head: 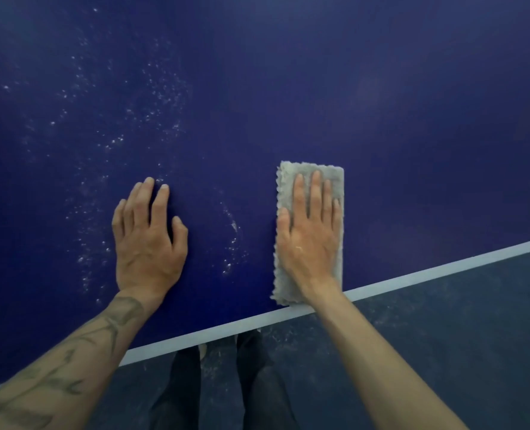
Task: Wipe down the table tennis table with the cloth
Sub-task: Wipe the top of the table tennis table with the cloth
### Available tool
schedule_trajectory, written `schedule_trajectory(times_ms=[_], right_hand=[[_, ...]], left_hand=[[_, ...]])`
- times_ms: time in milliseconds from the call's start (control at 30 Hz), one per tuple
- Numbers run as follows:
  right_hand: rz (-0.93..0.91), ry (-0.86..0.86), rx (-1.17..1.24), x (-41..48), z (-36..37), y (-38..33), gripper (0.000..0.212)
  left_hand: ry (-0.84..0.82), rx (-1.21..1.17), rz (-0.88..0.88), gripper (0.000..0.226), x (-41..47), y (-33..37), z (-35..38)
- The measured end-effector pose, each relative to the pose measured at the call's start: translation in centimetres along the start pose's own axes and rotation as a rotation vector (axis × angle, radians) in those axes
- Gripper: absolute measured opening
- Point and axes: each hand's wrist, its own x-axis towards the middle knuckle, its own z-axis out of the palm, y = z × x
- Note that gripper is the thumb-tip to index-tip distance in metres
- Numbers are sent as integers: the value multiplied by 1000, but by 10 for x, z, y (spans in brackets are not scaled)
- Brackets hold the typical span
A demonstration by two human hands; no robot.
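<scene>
Looks down on the blue top of the table tennis table (366,88), bordered by a white edge line (443,269) running diagonally across the lower view. Presses the right hand (310,240) flat on the cloth (289,175), palm down, fingers straight and close together, pinching nothing. Locates the cloth, grey and folded to a long rectangle, on the table top just inside the edge line, near end reaching the line. Lays the left hand (148,243) flat on bare table, apart from the cloth, fingers straight and slightly spread. Shows white specks (114,144) scattered around and beyond the left hand. Shows dark trouser legs (183,395) and grey floor (459,336) below the table edge.
</scene>
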Motion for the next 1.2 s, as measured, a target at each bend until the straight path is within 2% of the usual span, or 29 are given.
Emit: schedule_trajectory(times_ms=[67, 133, 233, 300, 400, 500, 567, 633, 733, 800, 900, 967, 1033, 1100, 1200], right_hand=[[-41, 11, 53, 0, 11, -43, 69], [-185, 4, 58, -17, 23, -80, 69], [-357, -22, 27, -45, 31, -84, 67], [-296, -34, -6, -46, 25, -61, 67], [-50, -47, -23, -37, 14, -42, 68], [105, 30, 16, -24, 18, -83, 69], [59, 49, 76, -24, 30, -128, 71], [-79, 42, 105, -41, 42, -165, 71], [-264, 4, 87, -75, 48, -167, 68], [-215, -23, 46, -78, 41, -141, 69], [34, -15, -13, -54, 30, -122, 68], [153, 37, -25, -28, 28, -139, 67], [168, 78, 12, -10, 36, -171, 68], [71, 79, 55, -12, 46, -205, 69], [-220, 5, 45, -50, 52, -223, 68]], left_hand=[[8, 1, 7, 54, 0, -1, 1], [13, 1, 10, 52, -1, -2, 1], [12, -27, 40, 51, -2, -6, -3], [5, -50, 68, 52, -3, -16, -10], [-6, -52, 75, 52, -5, -40, -27], [-9, -34, 68, 51, -1, -72, -41], [-11, -9, 62, 51, 3, -93, -47], [-12, 20, 61, 51, 9, -112, -51], [-13, 40, 74, 51, 22, -130, -52], [-21, 38, 92, 52, 34, -135, -52], [-28, 40, 116, 52, 43, -136, -49], [-28, 37, 116, 52, 44, -138, -47], [-19, 31, 119, 52, 43, -139, -44], [-11, 28, 119, 51, 43, -141, -42], [-7, 25, 120, 51, 43, -142, -42]])
